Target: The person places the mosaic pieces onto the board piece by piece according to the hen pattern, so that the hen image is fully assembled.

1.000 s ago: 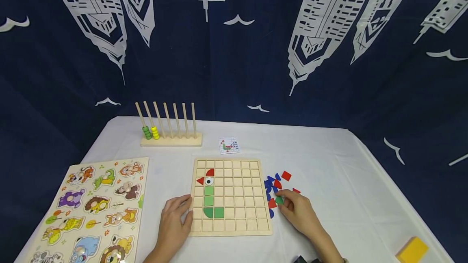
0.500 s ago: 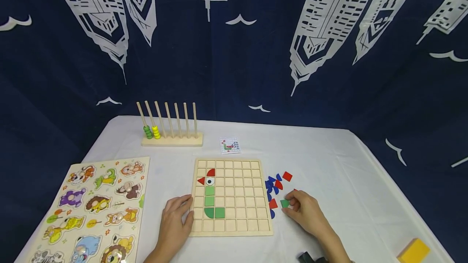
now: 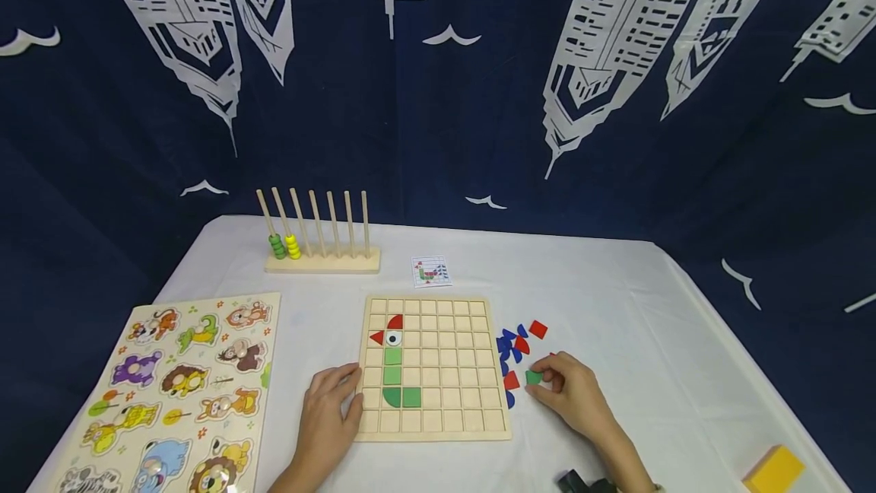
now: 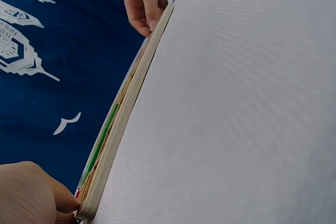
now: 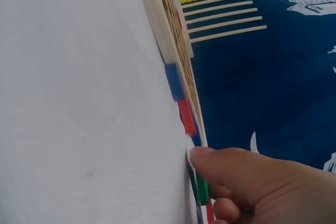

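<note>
1. Green piece [image 3: 533, 377]: at 3 o'clock of the grid board [image 3: 452, 376], just apart from its edge; its outline is partly hidden by fingers; whether it touches the worktop [image 3: 650, 371], I cannot tell
2. Right hand [image 3: 571, 394]: its grip pinches the green piece between thumb and fingertips; the forearm runs off towards 5 o'clock
3. Around that piece: a red square [image 3: 512, 380] near at 9 o'clock; a blue piece [image 3: 509, 399] at 8 o'clock; a cluster of blue pieces [image 3: 505, 344] at 10 to 11 o'clock; another red square [image 3: 538, 329] at 12 o'clock
4. Left hand [image 3: 328, 413]: at the board's 9 o'clock edge; its grip is loose, fingers and thumb resting on the wooden rim
5. On the board, towards 8 to 10 o'clock: a red triangle [image 3: 377, 338]; a white piece with a black dot [image 3: 393, 338]; green shapes [image 3: 392, 376] below it, turning right along the lower row
6. Further out: a pattern card [image 3: 431, 271] at 12 o'clock; a peg stand [image 3: 322, 265] with green and yellow beads between 10 and 11; an animal puzzle [image 3: 181, 394] at 9; a yellow block [image 3: 773, 469] between 3 and 4
</note>
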`<state>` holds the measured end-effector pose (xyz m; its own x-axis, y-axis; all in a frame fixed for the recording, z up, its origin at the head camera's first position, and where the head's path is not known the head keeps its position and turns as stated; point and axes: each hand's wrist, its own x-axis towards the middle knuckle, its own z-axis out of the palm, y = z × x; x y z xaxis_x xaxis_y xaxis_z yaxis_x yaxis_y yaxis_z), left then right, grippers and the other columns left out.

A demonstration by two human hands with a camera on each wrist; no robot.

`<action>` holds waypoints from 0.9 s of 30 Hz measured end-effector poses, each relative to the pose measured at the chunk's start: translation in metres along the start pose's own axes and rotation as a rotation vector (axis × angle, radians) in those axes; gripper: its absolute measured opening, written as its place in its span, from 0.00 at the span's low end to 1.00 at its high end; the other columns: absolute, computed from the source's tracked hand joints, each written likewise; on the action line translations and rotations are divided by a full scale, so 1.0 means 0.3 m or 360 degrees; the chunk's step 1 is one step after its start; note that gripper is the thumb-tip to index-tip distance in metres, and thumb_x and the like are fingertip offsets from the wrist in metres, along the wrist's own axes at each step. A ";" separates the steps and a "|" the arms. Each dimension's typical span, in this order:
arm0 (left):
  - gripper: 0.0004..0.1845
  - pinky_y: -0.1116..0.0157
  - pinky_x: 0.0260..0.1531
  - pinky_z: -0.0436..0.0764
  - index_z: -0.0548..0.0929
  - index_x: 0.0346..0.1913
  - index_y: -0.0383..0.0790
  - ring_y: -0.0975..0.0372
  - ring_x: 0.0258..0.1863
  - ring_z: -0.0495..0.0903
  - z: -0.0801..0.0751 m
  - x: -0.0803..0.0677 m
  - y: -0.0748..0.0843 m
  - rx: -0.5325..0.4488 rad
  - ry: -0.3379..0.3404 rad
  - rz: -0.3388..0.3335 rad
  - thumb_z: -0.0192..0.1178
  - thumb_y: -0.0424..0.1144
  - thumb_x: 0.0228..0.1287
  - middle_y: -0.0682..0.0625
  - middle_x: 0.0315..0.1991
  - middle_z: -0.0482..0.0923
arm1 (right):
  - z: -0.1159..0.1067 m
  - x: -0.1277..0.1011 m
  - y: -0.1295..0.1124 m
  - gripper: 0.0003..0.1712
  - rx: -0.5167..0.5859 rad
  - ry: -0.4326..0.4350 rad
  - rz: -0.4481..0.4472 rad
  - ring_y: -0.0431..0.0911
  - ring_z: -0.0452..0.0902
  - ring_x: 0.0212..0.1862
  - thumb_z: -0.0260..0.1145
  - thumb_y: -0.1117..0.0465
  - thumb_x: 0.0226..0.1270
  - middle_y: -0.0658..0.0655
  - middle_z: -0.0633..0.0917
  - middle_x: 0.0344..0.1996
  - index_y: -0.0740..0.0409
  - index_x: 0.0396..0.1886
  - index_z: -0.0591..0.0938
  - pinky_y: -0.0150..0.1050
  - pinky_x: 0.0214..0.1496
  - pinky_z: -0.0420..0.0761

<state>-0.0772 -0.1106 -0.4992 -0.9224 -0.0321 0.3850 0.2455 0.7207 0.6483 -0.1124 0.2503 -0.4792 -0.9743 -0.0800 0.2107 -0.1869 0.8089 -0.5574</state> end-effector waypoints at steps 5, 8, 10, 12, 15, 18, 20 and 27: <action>0.18 0.51 0.53 0.68 0.83 0.48 0.23 0.50 0.53 0.73 -0.002 0.005 0.002 -0.0012 -0.0023 -0.0004 0.66 0.23 0.51 0.40 0.52 0.82 | 0.002 0.005 -0.053 0.14 0.0065 0.0093 -0.0150 0.33 0.63 0.23 0.81 0.66 0.40 0.44 0.74 0.21 0.53 0.27 0.84 0.27 0.23 0.65; 0.18 0.51 0.53 0.68 0.83 0.48 0.23 0.50 0.54 0.73 -0.003 0.006 0.001 -0.0012 -0.0024 -0.0010 0.66 0.23 0.51 0.40 0.53 0.82 | 0.022 0.010 -0.135 0.14 0.0133 0.0014 -0.0272 0.32 0.64 0.23 0.81 0.65 0.41 0.44 0.75 0.21 0.52 0.28 0.85 0.27 0.23 0.66; 0.18 0.51 0.54 0.68 0.83 0.48 0.23 0.50 0.54 0.73 -0.002 0.006 0.000 -0.0011 -0.0019 -0.0013 0.66 0.23 0.51 0.40 0.53 0.82 | 0.049 0.015 -0.197 0.14 0.0169 -0.0086 -0.0345 0.32 0.64 0.23 0.81 0.63 0.42 0.44 0.75 0.22 0.51 0.29 0.84 0.26 0.23 0.66; 0.18 0.52 0.54 0.68 0.83 0.48 0.23 0.50 0.54 0.74 0.000 0.006 -0.001 -0.0010 -0.0014 -0.0017 0.66 0.23 0.51 0.40 0.53 0.82 | 0.082 0.022 -0.253 0.14 0.0176 -0.0187 -0.0399 0.32 0.65 0.23 0.81 0.60 0.44 0.44 0.76 0.22 0.51 0.29 0.84 0.25 0.24 0.67; 0.18 0.52 0.54 0.68 0.83 0.48 0.24 0.50 0.54 0.74 0.005 0.005 0.002 -0.0007 -0.0019 -0.0018 0.66 0.24 0.51 0.40 0.53 0.82 | 0.132 0.032 -0.317 0.13 0.0120 -0.0299 -0.0439 0.30 0.65 0.24 0.81 0.56 0.45 0.43 0.75 0.23 0.49 0.28 0.84 0.25 0.25 0.67; 0.18 0.52 0.54 0.68 0.83 0.48 0.24 0.50 0.54 0.74 0.008 0.002 0.005 -0.0002 -0.0024 -0.0020 0.67 0.24 0.51 0.41 0.53 0.82 | 0.171 0.038 -0.349 0.13 0.0041 -0.0350 -0.0440 0.29 0.65 0.26 0.80 0.54 0.46 0.42 0.75 0.23 0.48 0.28 0.84 0.25 0.26 0.67; 0.18 0.52 0.54 0.68 0.83 0.48 0.24 0.50 0.54 0.74 0.008 0.000 0.007 -0.0003 -0.0025 -0.0017 0.67 0.24 0.51 0.41 0.53 0.82 | 0.189 0.039 -0.358 0.13 0.0015 -0.0362 -0.0431 0.30 0.65 0.26 0.80 0.54 0.45 0.41 0.75 0.23 0.48 0.27 0.83 0.25 0.26 0.66; 0.18 0.52 0.53 0.69 0.83 0.49 0.24 0.51 0.54 0.73 -0.002 0.000 0.004 0.0028 -0.0019 -0.0009 0.67 0.24 0.51 0.41 0.53 0.82 | 0.220 0.039 -0.362 0.12 0.0035 -0.0357 -0.0477 0.30 0.66 0.27 0.80 0.54 0.46 0.41 0.75 0.24 0.48 0.29 0.85 0.25 0.28 0.67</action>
<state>-0.0767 -0.1100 -0.4980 -0.9273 -0.0278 0.3733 0.2352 0.7326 0.6388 -0.1119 0.1230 -0.4693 -0.8787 -0.4391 0.1874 -0.4685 0.7178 -0.5151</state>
